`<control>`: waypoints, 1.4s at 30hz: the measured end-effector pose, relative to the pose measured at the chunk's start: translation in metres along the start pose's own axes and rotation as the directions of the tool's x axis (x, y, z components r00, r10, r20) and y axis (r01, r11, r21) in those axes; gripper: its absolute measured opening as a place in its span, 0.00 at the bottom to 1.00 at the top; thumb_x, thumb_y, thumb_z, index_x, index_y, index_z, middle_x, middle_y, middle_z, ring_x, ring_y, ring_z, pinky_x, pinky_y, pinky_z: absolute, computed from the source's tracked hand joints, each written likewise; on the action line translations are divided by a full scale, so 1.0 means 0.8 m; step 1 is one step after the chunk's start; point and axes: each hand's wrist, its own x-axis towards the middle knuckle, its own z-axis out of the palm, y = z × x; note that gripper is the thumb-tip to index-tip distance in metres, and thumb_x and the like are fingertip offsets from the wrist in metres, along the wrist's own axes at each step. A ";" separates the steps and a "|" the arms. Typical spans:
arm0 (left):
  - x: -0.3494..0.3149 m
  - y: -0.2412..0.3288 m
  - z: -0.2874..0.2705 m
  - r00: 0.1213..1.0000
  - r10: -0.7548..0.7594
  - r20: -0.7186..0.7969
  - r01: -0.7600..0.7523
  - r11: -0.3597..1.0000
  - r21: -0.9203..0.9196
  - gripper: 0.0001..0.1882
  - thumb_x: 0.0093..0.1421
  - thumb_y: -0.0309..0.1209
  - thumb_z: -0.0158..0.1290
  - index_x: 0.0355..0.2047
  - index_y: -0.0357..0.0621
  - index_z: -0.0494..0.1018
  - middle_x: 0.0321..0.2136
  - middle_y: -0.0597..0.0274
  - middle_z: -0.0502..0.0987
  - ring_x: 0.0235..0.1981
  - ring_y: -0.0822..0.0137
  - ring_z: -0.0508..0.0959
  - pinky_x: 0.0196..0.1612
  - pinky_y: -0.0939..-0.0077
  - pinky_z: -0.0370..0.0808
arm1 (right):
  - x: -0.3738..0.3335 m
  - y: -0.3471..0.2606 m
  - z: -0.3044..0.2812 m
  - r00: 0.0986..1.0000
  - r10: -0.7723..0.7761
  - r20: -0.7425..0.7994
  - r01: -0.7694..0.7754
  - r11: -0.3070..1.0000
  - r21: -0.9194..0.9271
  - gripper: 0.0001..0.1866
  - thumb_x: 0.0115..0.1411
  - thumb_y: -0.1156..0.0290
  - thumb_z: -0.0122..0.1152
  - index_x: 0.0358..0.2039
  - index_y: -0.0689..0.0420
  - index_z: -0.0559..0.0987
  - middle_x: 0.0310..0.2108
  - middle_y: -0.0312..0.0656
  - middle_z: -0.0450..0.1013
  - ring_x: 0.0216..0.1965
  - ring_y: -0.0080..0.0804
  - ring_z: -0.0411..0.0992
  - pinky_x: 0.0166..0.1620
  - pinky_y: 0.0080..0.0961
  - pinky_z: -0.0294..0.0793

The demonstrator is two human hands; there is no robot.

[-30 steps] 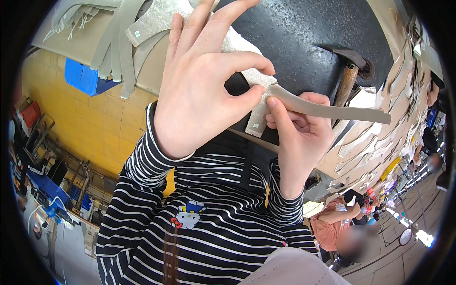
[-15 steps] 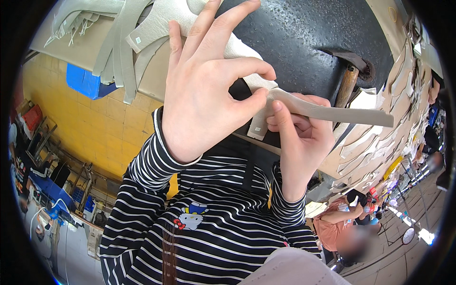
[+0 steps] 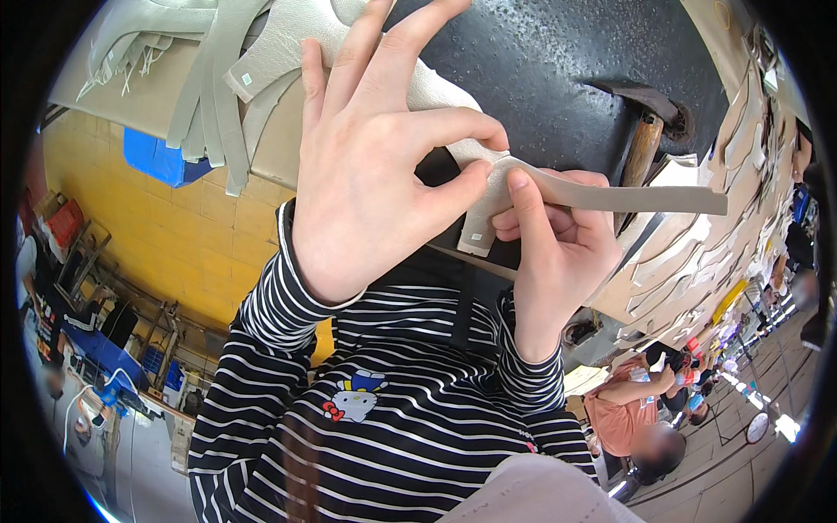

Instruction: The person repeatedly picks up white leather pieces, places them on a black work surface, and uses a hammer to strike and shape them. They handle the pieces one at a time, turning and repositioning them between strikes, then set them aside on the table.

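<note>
A smooth taupe strip (image 3: pixel 654 199) met a pebbly cream piece (image 3: pixel 440 93)
Left hand (image 3: pixel 375 166) pinched the curved piece, right hand (image 3: pixel 562 240) grasped the long flat strip — both held over the near edge of a speckled black slab (image 3: pixel 532 61)

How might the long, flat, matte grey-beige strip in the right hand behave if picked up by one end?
The grey-beige strip is probably bendy, since it curves near where the right hand pinches it. It looks thin and narrow, so likely light. Being flat, it seems unlikely to roll.
</note>
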 end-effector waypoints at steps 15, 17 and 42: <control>-0.001 0.001 0.003 1.000 -0.015 0.000 0.015 1.000 0.014 0.08 0.46 0.33 0.64 0.30 0.57 0.84 0.58 0.61 0.66 0.68 0.48 0.49 0.65 0.37 0.36 | 0.001 -0.002 0.001 1.000 0.014 -0.015 -0.014 1.000 -0.005 0.05 0.57 0.81 0.65 0.32 0.68 0.78 0.33 0.40 0.72 0.22 0.20 0.74 0.24 0.12 0.74; -0.001 0.001 0.004 1.000 -0.017 -0.004 0.017 1.000 0.016 0.08 0.46 0.33 0.65 0.29 0.57 0.84 0.59 0.61 0.65 0.68 0.47 0.49 0.65 0.37 0.35 | 0.001 -0.002 0.001 1.000 0.015 -0.017 -0.015 1.000 -0.009 0.05 0.57 0.81 0.65 0.32 0.69 0.78 0.33 0.40 0.71 0.22 0.20 0.74 0.24 0.12 0.74; -0.009 0.005 0.013 0.993 -0.106 -0.054 0.110 0.990 0.087 0.07 0.45 0.33 0.66 0.27 0.60 0.85 0.63 0.61 0.61 0.70 0.45 0.45 0.65 0.34 0.31 | 0.021 0.007 -0.017 0.966 -0.199 0.166 0.225 0.961 -0.163 0.06 0.53 0.82 0.68 0.33 0.67 0.81 0.34 0.35 0.70 0.21 0.14 0.70 0.21 0.07 0.67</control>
